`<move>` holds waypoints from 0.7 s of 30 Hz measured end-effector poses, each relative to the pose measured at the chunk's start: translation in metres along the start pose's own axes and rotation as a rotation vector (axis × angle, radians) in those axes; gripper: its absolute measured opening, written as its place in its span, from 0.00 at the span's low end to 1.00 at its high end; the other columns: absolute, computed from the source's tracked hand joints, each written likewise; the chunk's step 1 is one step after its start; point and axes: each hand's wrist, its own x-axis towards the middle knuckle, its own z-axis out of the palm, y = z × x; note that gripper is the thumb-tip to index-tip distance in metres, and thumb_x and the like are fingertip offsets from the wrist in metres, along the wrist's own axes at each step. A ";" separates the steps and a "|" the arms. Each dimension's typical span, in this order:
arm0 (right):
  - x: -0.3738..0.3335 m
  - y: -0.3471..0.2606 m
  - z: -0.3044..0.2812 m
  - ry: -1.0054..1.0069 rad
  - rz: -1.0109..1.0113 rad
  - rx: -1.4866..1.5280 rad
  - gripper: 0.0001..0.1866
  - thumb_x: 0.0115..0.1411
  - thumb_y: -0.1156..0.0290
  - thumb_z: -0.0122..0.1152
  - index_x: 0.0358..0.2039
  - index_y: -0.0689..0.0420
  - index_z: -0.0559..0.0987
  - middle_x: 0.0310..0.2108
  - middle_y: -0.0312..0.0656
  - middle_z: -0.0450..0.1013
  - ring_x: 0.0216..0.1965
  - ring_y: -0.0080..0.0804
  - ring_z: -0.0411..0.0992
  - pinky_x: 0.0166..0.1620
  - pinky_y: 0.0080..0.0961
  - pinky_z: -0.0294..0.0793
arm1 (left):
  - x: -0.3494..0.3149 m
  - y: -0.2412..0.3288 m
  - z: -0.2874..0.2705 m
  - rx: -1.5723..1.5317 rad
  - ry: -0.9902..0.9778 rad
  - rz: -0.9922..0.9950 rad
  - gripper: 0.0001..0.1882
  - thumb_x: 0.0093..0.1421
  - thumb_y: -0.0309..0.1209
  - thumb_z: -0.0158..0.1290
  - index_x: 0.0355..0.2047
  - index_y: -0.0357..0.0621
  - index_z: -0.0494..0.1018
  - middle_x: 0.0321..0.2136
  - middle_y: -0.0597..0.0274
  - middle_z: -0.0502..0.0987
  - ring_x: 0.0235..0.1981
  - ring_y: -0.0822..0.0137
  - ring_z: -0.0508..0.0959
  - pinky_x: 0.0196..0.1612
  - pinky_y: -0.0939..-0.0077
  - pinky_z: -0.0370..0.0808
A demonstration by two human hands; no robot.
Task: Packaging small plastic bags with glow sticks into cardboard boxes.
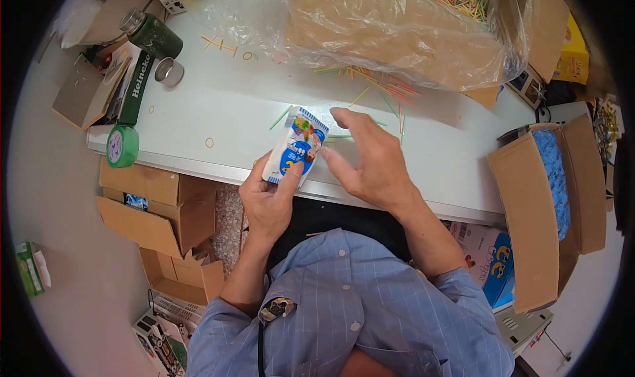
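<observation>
A small white and blue printed packet (296, 142) with striped ends and colourful pictures is tilted over the table's front edge. My left hand (268, 202) grips its lower end, thumb across the printed face. To the right of the packet, my right hand (370, 159) is raised with thumb and fingers apart and nothing between them. Its fingertips are close to the packet's right side. Thin coloured sticks (377, 83) in red, green and yellow lie scattered on the white table (245, 106) beyond my hands.
A plastic-lined cardboard box (397, 26) holding many coloured sticks covers the table's far right. A dark green bottle (159, 40), a metal cup (169, 72) and green tape (123, 145) stand at left. Open cartons (152, 205) sit below left; another box (529, 225) with blue packets is at right.
</observation>
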 end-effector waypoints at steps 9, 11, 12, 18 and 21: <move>0.008 0.014 0.032 -0.082 0.022 0.035 0.12 0.56 0.76 0.61 0.42 0.64 0.79 0.32 0.52 0.78 0.30 0.38 0.78 0.34 0.31 0.77 | -0.014 0.009 -0.006 0.361 -0.049 0.271 0.17 0.59 0.23 0.61 0.48 0.31 0.75 0.37 0.57 0.81 0.36 0.74 0.79 0.40 0.80 0.76; 0.012 0.015 0.039 -0.077 0.108 0.179 0.11 0.56 0.77 0.59 0.40 0.64 0.80 0.31 0.49 0.79 0.29 0.34 0.78 0.33 0.29 0.77 | -0.017 0.010 -0.010 0.243 -0.002 0.186 0.16 0.59 0.22 0.60 0.47 0.30 0.75 0.37 0.56 0.82 0.35 0.74 0.79 0.40 0.80 0.76; 0.016 0.015 0.042 -0.072 0.201 0.321 0.09 0.57 0.77 0.58 0.38 0.65 0.80 0.30 0.47 0.79 0.28 0.30 0.77 0.32 0.27 0.76 | -0.018 0.010 -0.013 0.125 0.038 0.101 0.16 0.59 0.22 0.60 0.46 0.29 0.74 0.37 0.56 0.82 0.35 0.74 0.80 0.39 0.80 0.76; 0.028 0.019 0.040 -0.283 0.567 0.883 0.08 0.60 0.76 0.57 0.36 0.64 0.82 0.32 0.40 0.80 0.30 0.22 0.76 0.33 0.19 0.76 | -0.021 0.020 -0.090 -0.325 -0.073 -0.188 0.18 0.59 0.26 0.58 0.47 0.28 0.73 0.34 0.49 0.82 0.27 0.63 0.83 0.29 0.72 0.82; 0.019 -0.009 0.063 -0.303 0.304 0.689 0.09 0.60 0.76 0.58 0.39 0.64 0.82 0.32 0.39 0.80 0.31 0.22 0.76 0.34 0.22 0.77 | -0.031 0.019 -0.134 -0.390 0.197 -0.051 0.21 0.61 0.29 0.56 0.51 0.29 0.69 0.37 0.47 0.81 0.27 0.60 0.83 0.25 0.74 0.81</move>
